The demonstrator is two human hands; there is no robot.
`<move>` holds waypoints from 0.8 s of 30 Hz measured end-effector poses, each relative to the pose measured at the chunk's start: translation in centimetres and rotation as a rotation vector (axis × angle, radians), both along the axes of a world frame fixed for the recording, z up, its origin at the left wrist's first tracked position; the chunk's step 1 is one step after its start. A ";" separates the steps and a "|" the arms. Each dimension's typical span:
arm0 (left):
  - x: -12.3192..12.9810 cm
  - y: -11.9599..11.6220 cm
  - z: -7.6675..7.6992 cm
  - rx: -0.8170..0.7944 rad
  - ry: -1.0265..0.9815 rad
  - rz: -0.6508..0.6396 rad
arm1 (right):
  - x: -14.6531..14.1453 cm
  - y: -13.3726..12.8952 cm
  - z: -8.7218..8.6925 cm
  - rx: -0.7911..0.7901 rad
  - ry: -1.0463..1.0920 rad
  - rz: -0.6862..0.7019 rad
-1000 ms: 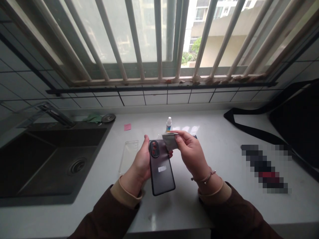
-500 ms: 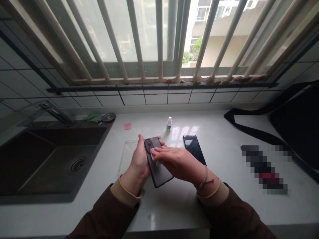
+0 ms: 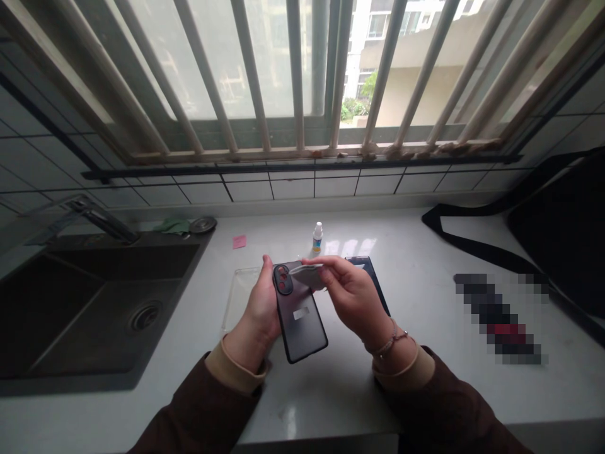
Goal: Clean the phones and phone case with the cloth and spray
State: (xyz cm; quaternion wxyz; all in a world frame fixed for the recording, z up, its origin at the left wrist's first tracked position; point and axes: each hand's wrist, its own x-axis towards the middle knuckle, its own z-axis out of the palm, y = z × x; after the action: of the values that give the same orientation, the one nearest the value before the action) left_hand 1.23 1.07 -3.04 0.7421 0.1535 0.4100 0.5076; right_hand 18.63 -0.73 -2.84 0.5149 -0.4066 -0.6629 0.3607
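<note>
My left hand [image 3: 259, 309] grips a dark phone in a translucent black case [image 3: 302, 328], tilted up from the counter, with its camera bump near the top. A small white label [image 3: 300, 314] sits on the phone's back. My right hand [image 3: 352, 296] pinches a folded grey cleaning cloth [image 3: 307, 276] just above the phone's upper part. Under my right hand lies a second black phone [image 3: 371, 275], partly hidden. A clear phone case [image 3: 239, 296] rests on the counter beside my left hand, partly covered by it.
A small dropper bottle [image 3: 317, 238] stands behind the phones. A dark sink [image 3: 108, 302] with a tap lies left, and a pink note [image 3: 239, 241] sits nearby. A black bag with its strap [image 3: 558, 233] and a pixelated object [image 3: 496, 318] lie right.
My right hand has lifted off the phone's back, raising the grey cloth with it. The phone in my left hand now stands more tilted and shows its back.
</note>
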 end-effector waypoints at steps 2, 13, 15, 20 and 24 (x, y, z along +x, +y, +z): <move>0.1 -0.1 -0.4 0.005 -0.031 -0.052 | -0.1 0.1 -0.2 0.013 -0.035 -0.148; -0.1 0.0 -0.1 -0.026 -0.046 -0.010 | -0.7 -0.4 -0.6 0.177 -0.218 0.383; -0.1 0.1 -0.1 -0.018 -0.067 -0.007 | -0.4 -0.2 -0.4 0.038 -0.115 0.350; 0.0 -0.1 -0.1 0.001 -0.064 -0.076 | 0.4 1.1 -1.0 -0.104 0.138 -0.149; -0.1 -0.4 -0.5 -0.003 -0.073 -0.179 | 0.5 1.2 -1.3 0.068 0.013 -0.347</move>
State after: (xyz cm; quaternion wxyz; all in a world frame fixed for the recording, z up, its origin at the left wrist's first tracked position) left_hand 1.10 0.69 -3.52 0.7991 0.1699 0.3683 0.4437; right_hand 19.08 0.49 -4.15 0.5871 -0.4952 -0.5911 0.2465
